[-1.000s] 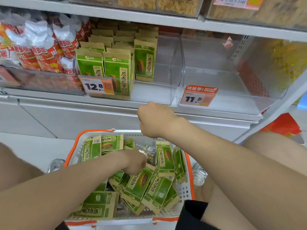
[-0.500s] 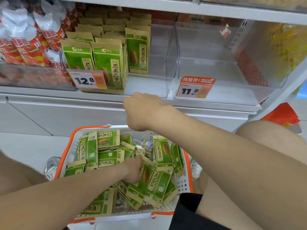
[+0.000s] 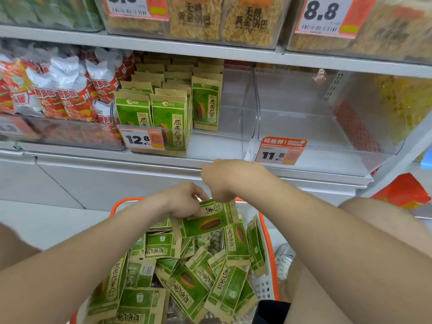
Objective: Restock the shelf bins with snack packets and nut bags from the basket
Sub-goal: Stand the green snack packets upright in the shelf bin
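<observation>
A white basket with an orange rim point(image 3: 269, 242) sits in front of me, filled with several green sunflower-seed packets point(image 3: 187, 281). One green packet point(image 3: 210, 220) is lifted above the pile. My left hand point(image 3: 183, 199) grips its left end. My right hand point(image 3: 225, 180) is curled over its top edge and pinches it from above; the fingertips are hidden. On the shelf, a clear bin point(image 3: 215, 146) with the 12.8 tag holds upright rows of the same green packets point(image 3: 168, 113) on its left side.
A clear bin point(image 3: 304, 127) tagged 11.5 stands to the right with nothing in it. Red and white snack bags point(image 3: 70, 94) fill the bin at the left. Bins of yellow snacks point(image 3: 233, 19) sit on the shelf above. My knee point(image 3: 374, 218) is beside the basket.
My left hand came up out of the basket with a green packet. My right hand, earlier a fist hovering above the basket, now meets the packet's top edge. The view tilted upward.
</observation>
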### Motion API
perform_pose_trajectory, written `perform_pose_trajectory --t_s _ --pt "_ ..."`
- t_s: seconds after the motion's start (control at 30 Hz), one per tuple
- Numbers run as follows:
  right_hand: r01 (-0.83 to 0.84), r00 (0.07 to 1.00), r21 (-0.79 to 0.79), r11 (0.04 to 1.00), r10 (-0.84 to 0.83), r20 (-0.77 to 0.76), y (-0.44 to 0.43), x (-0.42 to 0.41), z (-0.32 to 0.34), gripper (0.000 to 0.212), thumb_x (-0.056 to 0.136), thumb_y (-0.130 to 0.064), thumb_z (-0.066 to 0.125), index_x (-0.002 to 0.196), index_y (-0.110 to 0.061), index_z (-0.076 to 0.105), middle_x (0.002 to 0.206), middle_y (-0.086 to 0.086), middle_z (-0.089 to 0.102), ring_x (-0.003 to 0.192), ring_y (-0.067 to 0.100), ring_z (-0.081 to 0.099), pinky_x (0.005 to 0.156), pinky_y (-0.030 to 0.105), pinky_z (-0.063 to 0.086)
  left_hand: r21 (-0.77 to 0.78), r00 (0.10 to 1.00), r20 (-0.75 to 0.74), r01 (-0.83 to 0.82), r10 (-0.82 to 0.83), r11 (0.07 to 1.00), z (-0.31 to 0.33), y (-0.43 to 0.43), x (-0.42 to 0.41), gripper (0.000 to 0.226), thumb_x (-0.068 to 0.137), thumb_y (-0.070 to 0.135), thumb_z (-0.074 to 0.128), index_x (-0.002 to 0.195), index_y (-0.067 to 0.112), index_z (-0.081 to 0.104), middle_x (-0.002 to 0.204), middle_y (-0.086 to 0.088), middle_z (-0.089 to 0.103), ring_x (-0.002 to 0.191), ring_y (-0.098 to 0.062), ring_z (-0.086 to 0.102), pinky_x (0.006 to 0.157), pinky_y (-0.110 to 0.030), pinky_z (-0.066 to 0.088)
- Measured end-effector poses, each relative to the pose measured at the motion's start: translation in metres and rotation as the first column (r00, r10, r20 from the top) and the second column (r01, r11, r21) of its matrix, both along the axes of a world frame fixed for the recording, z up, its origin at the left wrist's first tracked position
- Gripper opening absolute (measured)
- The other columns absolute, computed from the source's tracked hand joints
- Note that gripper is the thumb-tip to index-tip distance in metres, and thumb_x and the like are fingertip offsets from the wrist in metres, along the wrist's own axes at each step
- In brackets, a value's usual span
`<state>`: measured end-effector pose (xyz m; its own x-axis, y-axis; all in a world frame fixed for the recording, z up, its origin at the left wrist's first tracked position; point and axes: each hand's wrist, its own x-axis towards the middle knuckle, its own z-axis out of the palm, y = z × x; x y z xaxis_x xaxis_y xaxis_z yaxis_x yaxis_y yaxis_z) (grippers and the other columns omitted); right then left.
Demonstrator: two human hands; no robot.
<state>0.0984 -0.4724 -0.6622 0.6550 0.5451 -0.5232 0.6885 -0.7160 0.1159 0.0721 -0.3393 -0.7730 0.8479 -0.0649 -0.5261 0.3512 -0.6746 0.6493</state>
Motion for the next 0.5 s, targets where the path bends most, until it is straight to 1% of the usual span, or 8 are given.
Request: perform_pose_trajectory --t_s 0.07,0.13,0.2,0.27,0.3,0.37,0.43,0.5 --pt "0.023 1.000 0.017 1.000 -0.023 0.004 -0.001 0.002 0.003 0.005 0.098 -0.008 0.053 0.094 -0.012 0.053 0.081 0.001 0.049 0.066 0.017 0.048 0.059 0.033 0.043 -0.103 0.998 0.056 -0.034 0.040 0.994 0.014 0.009 0.005 0.025 0.095 0.013 0.074 0.117 0.025 0.072 0.098 0.000 0.071 0.086 -0.019 0.071 0.066 -0.029 0.059" --pt "0.089 0.995 0.108 0.990 -0.093 0.032 -0.003 0.003 0.007 0.006 0.101 -0.019 0.055 0.102 -0.014 0.056 0.090 0.002 0.052 0.076 0.021 0.052 0.069 0.036 0.043 -0.240 0.993 0.083 -0.065 0.087 0.969 0.027 0.018 0.009 0.027 0.095 0.016 0.077 0.121 0.024 0.073 0.105 -0.004 0.073 0.091 -0.022 0.073 0.073 -0.035 0.062" --pt "0.172 0.975 0.250 0.953 -0.201 0.096 -0.004 0.005 0.011 0.027 0.103 -0.031 0.055 0.122 -0.014 0.061 0.114 0.010 0.060 0.098 0.032 0.058 0.076 0.038 0.040 -0.362 0.978 0.110 -0.125 0.176 0.924 0.042 0.025 0.012 0.030 0.089 0.014 0.084 0.117 0.016 0.075 0.100 -0.008 0.077 0.084 -0.017 0.073 0.067 -0.029 0.058" --pt "0.180 0.946 0.363 0.914 -0.263 0.192 -0.003 0.010 0.010 0.034 0.106 -0.036 0.049 0.127 -0.014 0.063 0.127 0.015 0.061 0.114 0.039 0.060 0.078 0.040 0.041 -0.452 0.936 0.158 -0.216 0.316 0.865 0.059 0.031 0.015 0.038 0.073 0.014 0.094 0.106 0.009 0.076 0.095 -0.014 0.079 0.077 -0.015 0.074 0.065 -0.025 0.056" --pt "0.171 0.928 0.419 0.892 -0.288 0.235 -0.004 0.013 0.010 0.036 0.108 -0.037 0.044 0.124 -0.013 0.065 0.126 0.016 0.062 0.115 0.040 0.060 0.078 0.041 0.041 -0.488 0.901 0.184 -0.264 0.393 0.832 0.066 0.034 0.018 0.045 0.063 0.020 0.099 0.101 0.010 0.076 0.094 -0.015 0.080 0.079 -0.016 0.074 0.071 -0.027 0.057" --pt "0.213 0.870 0.610 0.763 -0.433 0.237 -0.004 0.017 0.011 0.047 0.108 -0.045 0.037 0.112 -0.012 0.069 0.116 0.019 0.067 0.108 0.042 0.063 0.075 0.041 0.041 -0.583 0.812 0.194 -0.356 0.550 0.731 0.073 0.037 0.023 0.056 0.053 0.033 0.101 0.099 0.011 0.076 0.098 -0.014 0.080 0.089 -0.022 0.076 0.084 -0.036 0.060" --pt "0.235 0.793 0.756 0.611 -0.570 0.215 -0.002 0.019 0.012 0.056 0.105 -0.054 0.033 0.094 -0.012 0.068 0.101 0.018 0.070 0.095 0.042 0.065 0.071 0.040 0.041 -0.691 0.713 0.135 -0.430 0.688 0.581 0.077 0.033 0.023 0.055 0.065 0.042 0.095 0.106 0.010 0.076 0.106 -0.014 0.079 0.093 -0.025 0.077 0.083 -0.039 0.062" --pt "0.219 0.753 0.821 0.527 -0.627 0.201 0.002 0.021 0.012 0.062 0.103 -0.058 0.030 0.079 -0.014 0.066 0.084 0.012 0.069 0.082 0.039 0.064 0.068 0.038 0.047 -0.719 0.659 0.070 -0.487 0.749 0.496 0.081 0.024 0.021 0.048 0.084 0.048 0.084 0.111 0.010 0.074 0.103 -0.010 0.080 0.091 -0.026 0.079 0.074 -0.039 0.063"
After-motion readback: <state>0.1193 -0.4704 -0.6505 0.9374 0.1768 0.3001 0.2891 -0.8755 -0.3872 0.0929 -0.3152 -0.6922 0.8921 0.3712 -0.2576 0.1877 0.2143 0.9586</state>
